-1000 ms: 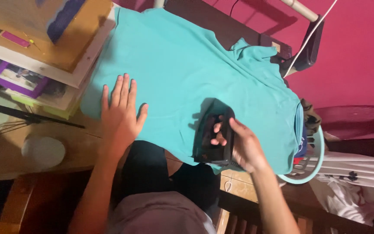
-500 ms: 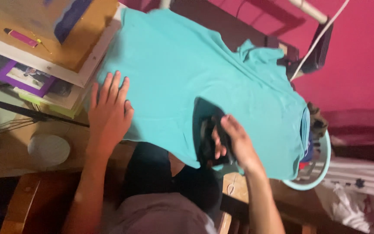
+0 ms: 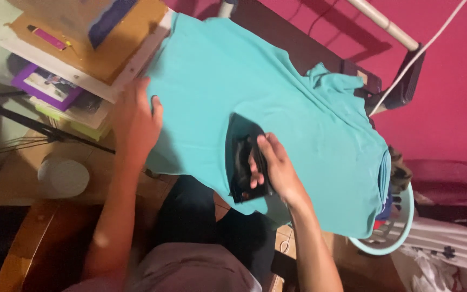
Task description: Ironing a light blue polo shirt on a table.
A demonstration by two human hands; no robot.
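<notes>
Two hands work on a turquoise shirt (image 3: pixel 298 108) spread across the bench. Right hand (image 3: pixel 274 165) has its fingers wrapped round a black iron (image 3: pixel 242 167) resting on the shirt's near edge; left hand (image 3: pixel 133 121) lies flat, fingers spread, at the shirt's left edge.
</notes>
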